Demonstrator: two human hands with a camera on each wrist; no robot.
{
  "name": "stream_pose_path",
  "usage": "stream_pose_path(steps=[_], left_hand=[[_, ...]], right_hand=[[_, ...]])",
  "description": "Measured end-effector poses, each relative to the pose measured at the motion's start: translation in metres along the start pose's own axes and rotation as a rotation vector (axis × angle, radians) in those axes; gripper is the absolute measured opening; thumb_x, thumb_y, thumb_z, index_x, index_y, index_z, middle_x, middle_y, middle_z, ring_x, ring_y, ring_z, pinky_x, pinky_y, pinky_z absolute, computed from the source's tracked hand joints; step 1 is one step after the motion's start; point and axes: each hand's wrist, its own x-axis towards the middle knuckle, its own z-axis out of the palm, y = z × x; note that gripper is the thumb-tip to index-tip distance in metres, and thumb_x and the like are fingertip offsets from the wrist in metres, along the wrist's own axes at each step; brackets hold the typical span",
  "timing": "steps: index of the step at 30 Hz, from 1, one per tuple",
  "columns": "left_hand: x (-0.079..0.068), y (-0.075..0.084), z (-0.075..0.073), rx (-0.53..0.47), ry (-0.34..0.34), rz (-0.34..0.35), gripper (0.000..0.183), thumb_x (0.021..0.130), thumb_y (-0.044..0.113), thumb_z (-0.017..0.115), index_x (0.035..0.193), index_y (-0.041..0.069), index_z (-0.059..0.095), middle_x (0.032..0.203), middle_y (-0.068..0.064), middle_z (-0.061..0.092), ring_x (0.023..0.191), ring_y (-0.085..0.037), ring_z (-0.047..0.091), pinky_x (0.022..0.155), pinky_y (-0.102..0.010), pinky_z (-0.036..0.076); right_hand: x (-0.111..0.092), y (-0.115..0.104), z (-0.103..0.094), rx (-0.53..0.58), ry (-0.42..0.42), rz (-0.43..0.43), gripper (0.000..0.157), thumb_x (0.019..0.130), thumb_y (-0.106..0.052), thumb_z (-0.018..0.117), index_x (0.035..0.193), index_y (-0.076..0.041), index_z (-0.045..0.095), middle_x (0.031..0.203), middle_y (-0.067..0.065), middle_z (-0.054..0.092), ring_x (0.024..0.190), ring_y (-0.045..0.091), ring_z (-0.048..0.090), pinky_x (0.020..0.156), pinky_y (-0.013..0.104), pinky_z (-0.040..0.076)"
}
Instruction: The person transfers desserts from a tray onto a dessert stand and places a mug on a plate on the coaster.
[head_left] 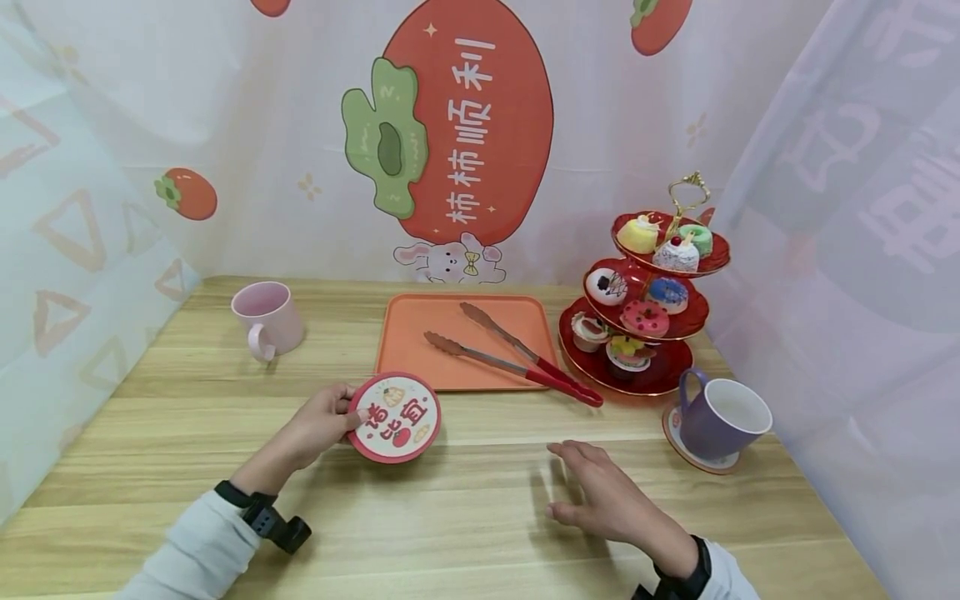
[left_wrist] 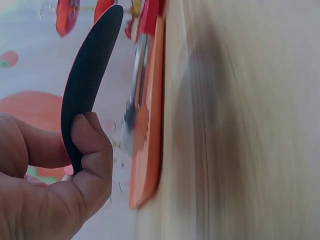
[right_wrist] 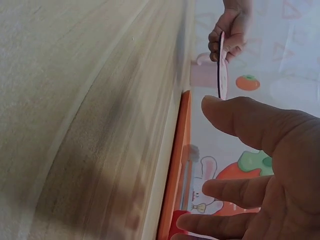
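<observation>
A round coaster with a red rim and red lettering is pinched at its left edge by my left hand. In the left wrist view the dark underside of the coaster faces the camera, raised above the table, with thumb and fingers on either side of its edge. My right hand hovers over the table at the right, fingers spread and holding nothing. In the right wrist view the coaster appears edge-on beyond my right hand.
Tongs with red handles lie across an orange tray. A pink mug stands at the back left. At the right, a purple mug sits on another coaster, below a three-tier red stand of pastries.
</observation>
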Motion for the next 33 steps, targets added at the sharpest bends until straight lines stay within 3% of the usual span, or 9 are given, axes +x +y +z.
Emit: stream_pose_path(steps=[6, 15, 23, 28, 33], left_hand=[[-0.005, 0.009, 0.02, -0.056, -0.057, 0.042, 0.028, 0.093, -0.006, 0.047, 0.118, -0.015, 0.039, 0.095, -0.019, 0.056, 0.077, -0.021, 0.058, 0.064, -0.032, 0.051], [-0.009, 0.017, 0.041, -0.102, -0.097, 0.045, 0.028, 0.093, -0.004, 0.048, 0.118, -0.012, 0.039, 0.096, -0.018, 0.054, 0.077, -0.022, 0.058, 0.064, -0.032, 0.051], [-0.011, 0.021, 0.063, -0.118, -0.131, 0.071, 0.024, 0.093, -0.005, 0.047, 0.115, -0.012, 0.04, 0.093, -0.017, 0.055, 0.077, -0.021, 0.059, 0.066, -0.034, 0.051], [-0.009, 0.02, 0.074, -0.147, -0.148, 0.074, 0.02, 0.094, -0.006, 0.046, 0.112, -0.01, 0.041, 0.092, -0.017, 0.055, 0.075, -0.021, 0.06, 0.064, -0.034, 0.052], [-0.009, 0.017, 0.081, -0.151, -0.177, 0.089, 0.018, 0.094, -0.007, 0.045, 0.112, -0.01, 0.041, 0.09, -0.016, 0.057, 0.074, -0.021, 0.061, 0.063, -0.034, 0.052]], right_hand=[[0.003, 0.001, 0.002, 0.053, 0.003, 0.006, 0.071, 0.074, -0.025, 0.078, 0.132, 0.0, 0.045, 0.127, 0.019, 0.049, 0.118, 0.037, 0.043, 0.092, 0.052, 0.035], [0.008, -0.002, 0.007, 0.188, 0.025, -0.026, 0.073, 0.08, -0.031, 0.074, 0.137, -0.001, 0.04, 0.133, 0.017, 0.045, 0.121, 0.034, 0.042, 0.092, 0.053, 0.035], [0.015, -0.006, 0.014, 0.417, 0.04, -0.031, 0.067, 0.086, -0.031, 0.067, 0.138, -0.002, 0.036, 0.128, 0.021, 0.049, 0.114, 0.034, 0.05, 0.092, 0.049, 0.039], [0.019, -0.013, 0.019, 0.581, 0.073, -0.005, 0.06, 0.089, -0.019, 0.064, 0.138, 0.0, 0.035, 0.125, 0.023, 0.05, 0.109, 0.032, 0.054, 0.087, 0.042, 0.044], [0.022, -0.017, 0.025, 0.732, 0.022, 0.037, 0.059, 0.092, -0.014, 0.06, 0.139, 0.005, 0.031, 0.127, 0.025, 0.047, 0.109, 0.032, 0.054, 0.082, 0.032, 0.047]])
